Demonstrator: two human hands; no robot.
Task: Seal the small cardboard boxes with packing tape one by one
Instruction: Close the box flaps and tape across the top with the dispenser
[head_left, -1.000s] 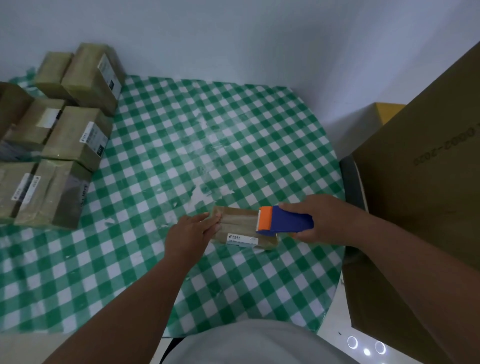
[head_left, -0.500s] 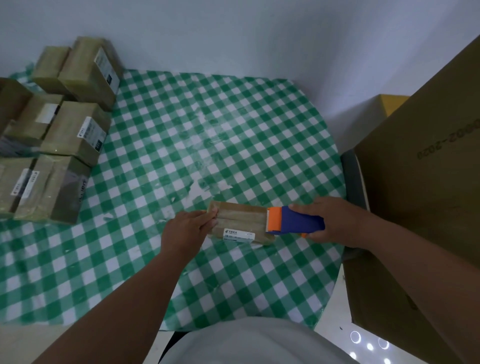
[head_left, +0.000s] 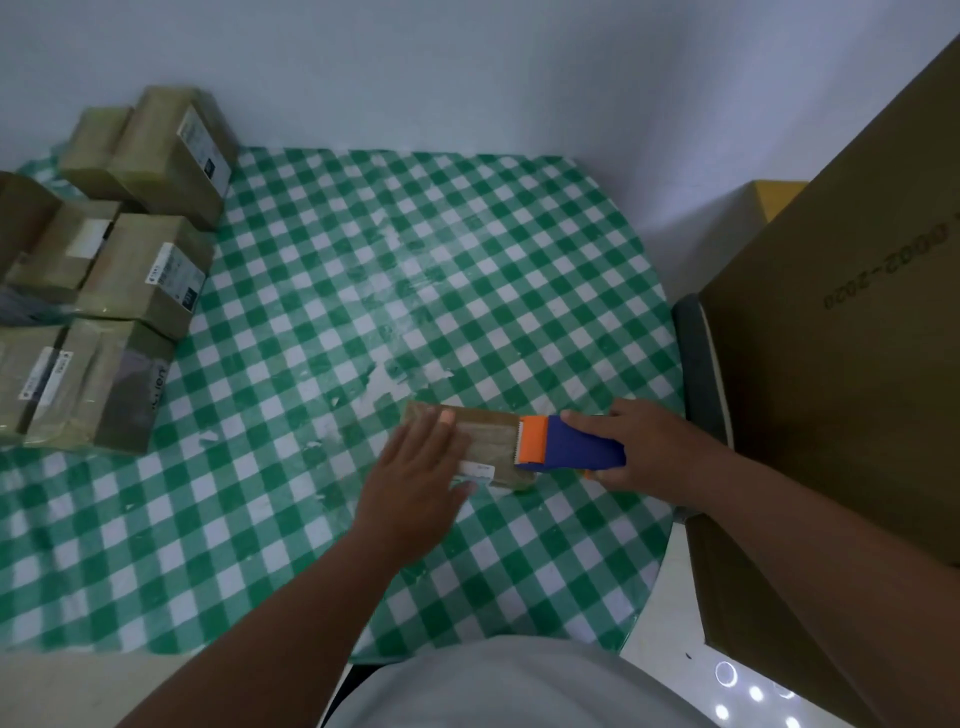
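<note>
free: tablecloth centre | blocked: stacked boxes left, large carton right

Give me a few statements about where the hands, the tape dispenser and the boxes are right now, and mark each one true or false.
1. The right hand holds the tape dispenser. True.
2. The left hand rests flat on the small box. True.
3. The dispenser lies among the stacked boxes. False: it sits at the small box's right end.
4. The tablecloth is red. False: green and white checked.
5. The stacked boxes are on the table's right. False: left.
</note>
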